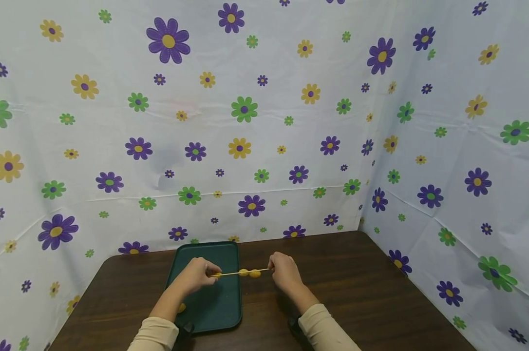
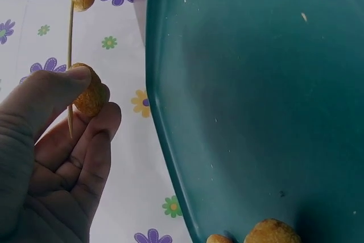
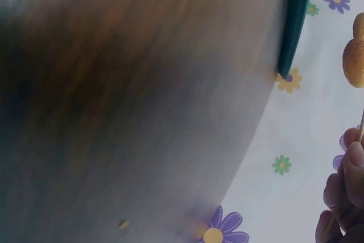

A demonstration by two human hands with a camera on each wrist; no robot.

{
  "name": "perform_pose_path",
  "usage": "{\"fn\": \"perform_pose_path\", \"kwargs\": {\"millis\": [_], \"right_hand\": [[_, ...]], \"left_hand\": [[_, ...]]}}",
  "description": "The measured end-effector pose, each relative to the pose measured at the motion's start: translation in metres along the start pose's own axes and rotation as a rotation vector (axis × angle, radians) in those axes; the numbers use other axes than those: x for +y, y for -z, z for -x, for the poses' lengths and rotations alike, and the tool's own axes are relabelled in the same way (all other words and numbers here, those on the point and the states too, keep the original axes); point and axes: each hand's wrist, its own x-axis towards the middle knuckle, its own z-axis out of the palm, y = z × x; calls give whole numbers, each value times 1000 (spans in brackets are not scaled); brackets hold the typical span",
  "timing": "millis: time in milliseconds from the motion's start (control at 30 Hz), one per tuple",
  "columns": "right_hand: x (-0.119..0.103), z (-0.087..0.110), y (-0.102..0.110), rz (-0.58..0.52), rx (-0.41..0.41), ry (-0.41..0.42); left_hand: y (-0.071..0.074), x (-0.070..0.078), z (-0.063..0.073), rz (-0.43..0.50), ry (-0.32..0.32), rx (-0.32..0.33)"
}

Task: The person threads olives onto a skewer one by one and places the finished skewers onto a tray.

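Note:
A thin wooden skewer (image 1: 231, 273) is held sideways between the two hands, above the right edge of the green tray. Two golden-brown round balls, like fried dough or potato balls, sit on it; one ball (image 1: 255, 274) is closer to the right hand (image 1: 286, 274), whose fingers grip that end. My left hand (image 1: 196, 274) pinches another ball (image 2: 90, 92) between thumb and fingers at the pointed end. In the left wrist view the bare skewer tip shows just past the thumb, alongside this ball. The right wrist view catches the right fingers (image 3: 354, 169) around the stick.
The green tray (image 1: 220, 317) lies on the dark wooden table (image 1: 334, 282). More balls rest in its near left part, one ball (image 2: 273, 233) showing large in the left wrist view. A flower-patterned white curtain (image 1: 273, 122) hangs behind and to the right. Crumbs dot the tray.

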Motion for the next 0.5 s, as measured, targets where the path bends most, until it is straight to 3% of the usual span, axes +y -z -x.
{"fn": "perform_pose_path", "kwargs": {"millis": [500], "right_hand": [[-6,-3,-4,5,-57,-38]], "left_hand": [[-1,0,-3,-16,-3,-15]]}}
